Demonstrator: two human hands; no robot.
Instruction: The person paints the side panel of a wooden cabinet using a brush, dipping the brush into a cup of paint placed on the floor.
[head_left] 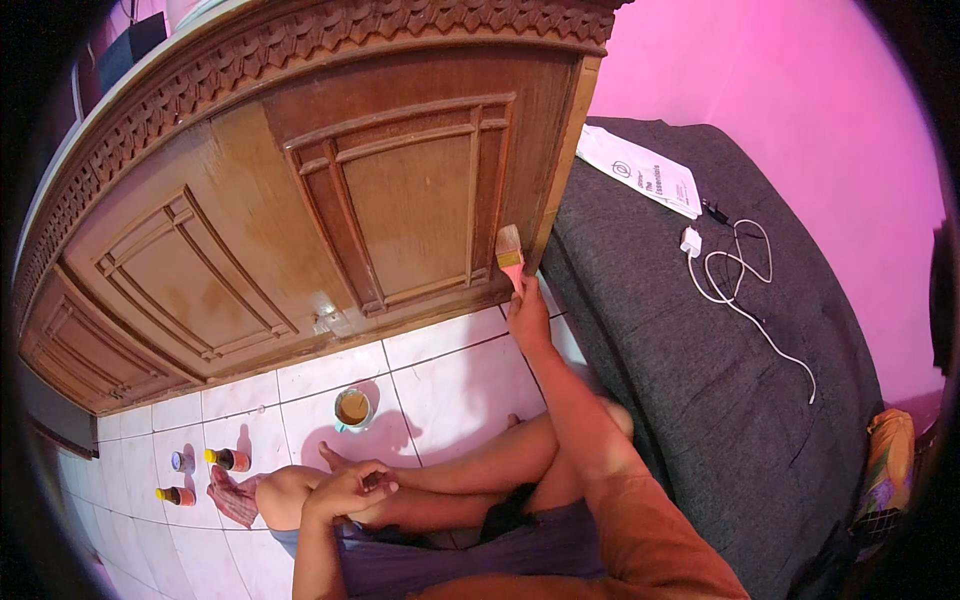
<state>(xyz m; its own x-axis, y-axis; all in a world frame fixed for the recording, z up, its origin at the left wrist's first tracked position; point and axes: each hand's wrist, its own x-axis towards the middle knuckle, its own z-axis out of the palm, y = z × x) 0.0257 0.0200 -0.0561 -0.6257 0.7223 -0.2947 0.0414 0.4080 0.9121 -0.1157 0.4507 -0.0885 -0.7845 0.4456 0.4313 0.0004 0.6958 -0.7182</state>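
My right hand grips the pink handle of a flat paintbrush. The bristles point up against the lower right of a carved wooden cabinet, beside its framed panel. Much of the wood around that panel is darker reddish brown than the panel's middle. My left hand rests by my left knee, its fingers curled in loosely and nothing visible in them. In front of my legs, a cup of brown liquid stands on the white floor tiles.
Left of my knee are two yellow-capped bottles, a small jar and a crumpled reddish cloth. On my right, a dark grey cushioned surface carries a white packet and a white charger cable.
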